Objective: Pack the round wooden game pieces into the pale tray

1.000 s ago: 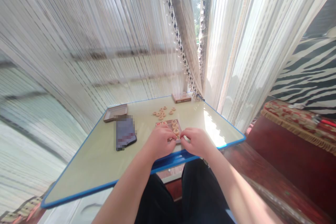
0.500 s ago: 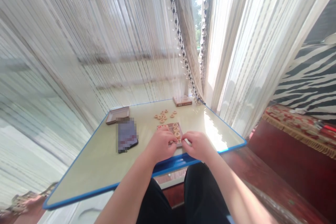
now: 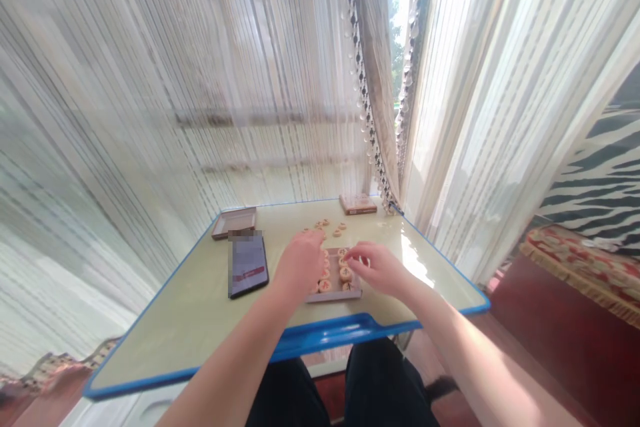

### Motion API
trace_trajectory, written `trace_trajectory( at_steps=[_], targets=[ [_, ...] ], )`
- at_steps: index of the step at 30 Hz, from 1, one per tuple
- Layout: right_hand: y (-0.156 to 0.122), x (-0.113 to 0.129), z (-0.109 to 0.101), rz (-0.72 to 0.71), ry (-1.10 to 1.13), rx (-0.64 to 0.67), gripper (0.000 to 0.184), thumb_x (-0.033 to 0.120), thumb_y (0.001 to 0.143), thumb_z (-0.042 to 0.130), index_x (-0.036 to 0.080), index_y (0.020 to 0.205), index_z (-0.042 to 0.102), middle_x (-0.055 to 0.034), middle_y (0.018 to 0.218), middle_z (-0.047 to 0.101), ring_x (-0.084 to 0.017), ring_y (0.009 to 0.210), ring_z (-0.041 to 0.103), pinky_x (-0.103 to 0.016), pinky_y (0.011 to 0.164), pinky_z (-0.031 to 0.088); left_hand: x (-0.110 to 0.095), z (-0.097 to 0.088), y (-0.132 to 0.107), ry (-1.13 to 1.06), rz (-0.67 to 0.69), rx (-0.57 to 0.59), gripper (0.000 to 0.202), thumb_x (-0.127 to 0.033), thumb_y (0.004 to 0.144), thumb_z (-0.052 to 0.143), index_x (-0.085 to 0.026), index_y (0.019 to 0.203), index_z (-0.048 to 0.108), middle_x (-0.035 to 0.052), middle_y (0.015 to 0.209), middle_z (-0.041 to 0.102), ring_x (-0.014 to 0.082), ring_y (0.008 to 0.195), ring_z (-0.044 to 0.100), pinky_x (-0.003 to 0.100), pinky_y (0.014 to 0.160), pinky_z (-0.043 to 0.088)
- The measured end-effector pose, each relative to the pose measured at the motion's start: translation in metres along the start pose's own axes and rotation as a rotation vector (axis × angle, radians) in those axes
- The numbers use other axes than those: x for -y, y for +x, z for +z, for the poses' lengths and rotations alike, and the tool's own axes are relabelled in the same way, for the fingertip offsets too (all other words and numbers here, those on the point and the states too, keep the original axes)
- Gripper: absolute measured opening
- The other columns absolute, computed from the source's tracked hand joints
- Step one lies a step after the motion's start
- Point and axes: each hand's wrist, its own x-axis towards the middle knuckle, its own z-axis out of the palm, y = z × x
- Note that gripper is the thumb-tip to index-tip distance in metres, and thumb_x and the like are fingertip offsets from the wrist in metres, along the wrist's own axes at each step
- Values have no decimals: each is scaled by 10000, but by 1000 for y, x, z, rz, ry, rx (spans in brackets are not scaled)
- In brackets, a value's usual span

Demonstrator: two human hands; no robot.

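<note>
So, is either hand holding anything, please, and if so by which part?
That cannot be told: the right hand is at a round piece in the tray, with no grip clearly visible, and the left hand hides any grasp.

- Tray (image 3: 336,268) on the surface (image 3: 180,320), near its front edge, pieces (image 3: 345,273) inside.
- Loose pieces (image 3: 326,222) behind it.
- Box (image 3: 358,204) at the back edge, near the right corner.
- Second tray (image 3: 237,221) in the back left corner.
- Phone (image 3: 251,257) just before the second tray.

A shallow open tray (image 3: 336,272) lies flat in the frame's lower centre, red-marked xiangqi pieces (image 3: 325,285) along its left, dark-marked xiangqi pieces (image 3: 345,273) along its right; pale, round loose pieces (image 3: 343,226) lie scattered above.
</note>
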Motion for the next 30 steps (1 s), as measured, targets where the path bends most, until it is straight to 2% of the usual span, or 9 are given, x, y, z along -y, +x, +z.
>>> trace_trajectory(
  at_steps=[3,6,9,11,13,16,20,27,30],
  targets=[
    [45,-24,-6,79,-63,-9,252,197,804,456,197,948,663,-52,904,633,-146,742,578,-290,727,448,10,3,35,147,-152,115,491,5,705,438,-122,1169,538,139,1018,631,239,975,569,327,824,440],
    [77,-54,2,10,-141,-36,270,191,801,473,181,996,660,-91,1028,612,-192,959,554,-344,880,415,23,14,64,205,-220,237,376,-49,725,475,-132,1070,598,163,1054,610,263,983,570,340,797,452],
    [87,-83,18,-79,-194,-153,290,212,821,464,175,1045,645,-107,1156,562,-208,1099,482,-372,971,360,38,27,72,136,-278,135,291,-189,834,402,-165,1023,621,127,992,643,224,951,593,319,803,453],
    [85,-97,27,-100,-200,-93,302,225,826,463,186,1071,636,-107,1169,560,-206,1101,487,-376,970,372,46,36,68,162,-369,69,292,-193,837,389,-146,993,631,138,975,650,229,928,603,328,787,457],
    [83,-105,31,-91,-199,-10,337,210,832,442,200,1123,611,-94,1197,558,-209,1113,484,-386,977,369,51,42,62,154,-360,34,302,-203,838,391,-153,1018,628,134,1013,648,236,941,599,338,790,455],
    [81,-106,32,-70,-193,75,360,161,800,453,211,1116,618,-69,1139,601,-207,1069,512,-371,964,381,53,46,58,107,-316,61,300,-231,842,393,-173,988,648,118,1002,662,228,919,609,330,778,459],
    [79,-97,31,-33,-192,79,355,155,777,477,197,1097,626,-77,1081,617,-212,1017,528,-358,918,411,55,48,59,134,-350,116,288,-241,825,403,-178,831,684,115,875,688,218,820,634,303,701,468],
    [75,-91,31,-97,-122,101,344,176,836,434,235,1129,604,-57,1130,600,-195,1070,507,-360,947,390,63,51,57,119,-370,22,277,-177,754,445,-206,849,703,84,837,710,207,778,646,274,655,471],
    [77,-90,31,-60,-119,82,323,224,841,464,212,1135,598,-73,1107,608,-200,1055,518,-355,931,401,60,48,57,118,-381,-10,320,-104,716,440,-200,878,699,87,886,707,211,800,645,289,680,475]
  ],
)
